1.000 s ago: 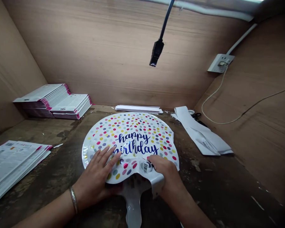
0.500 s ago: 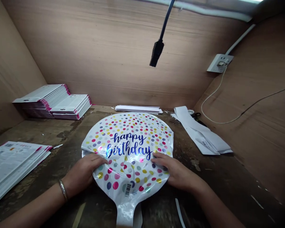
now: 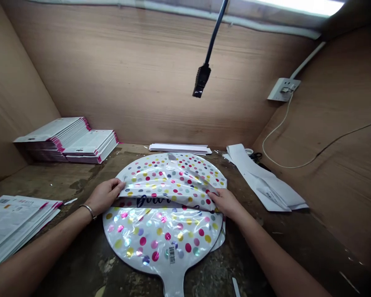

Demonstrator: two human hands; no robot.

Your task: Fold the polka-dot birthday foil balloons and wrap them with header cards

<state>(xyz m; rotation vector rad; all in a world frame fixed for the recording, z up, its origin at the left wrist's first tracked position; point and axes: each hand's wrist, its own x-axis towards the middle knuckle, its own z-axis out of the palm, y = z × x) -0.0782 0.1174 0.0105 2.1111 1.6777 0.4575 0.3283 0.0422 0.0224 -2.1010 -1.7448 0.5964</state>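
Note:
A flat white foil balloon [image 3: 160,239] with coloured dots lies on the worktable, its neck pointing toward me. A dotted flap of foil [image 3: 170,181] lies across its upper part and covers most of the dark lettering. At the left end of this flap, my left hand [image 3: 106,194] pinches the foil between thumb and fingers; a metal bangle is on the wrist. My right hand [image 3: 225,201] grips the flap's right end, thumb underneath or hidden. Another layer of foil shows beneath the balloon's right edge. A small barcode is printed above the neck.
Stacked printed cards [image 3: 77,138] stand at the back left, with more cards [image 3: 15,225] at the near left. White paper strips [image 3: 179,148] lie along the back wall. A folded white strip [image 3: 262,181] and black scissors [image 3: 256,156] lie right. A black connector [image 3: 201,80] hangs overhead.
The upper foil now lies folded down over the lettering, which was fully readable before. Both hands have moved up to the fold's ends. The view has tilted slightly upward.

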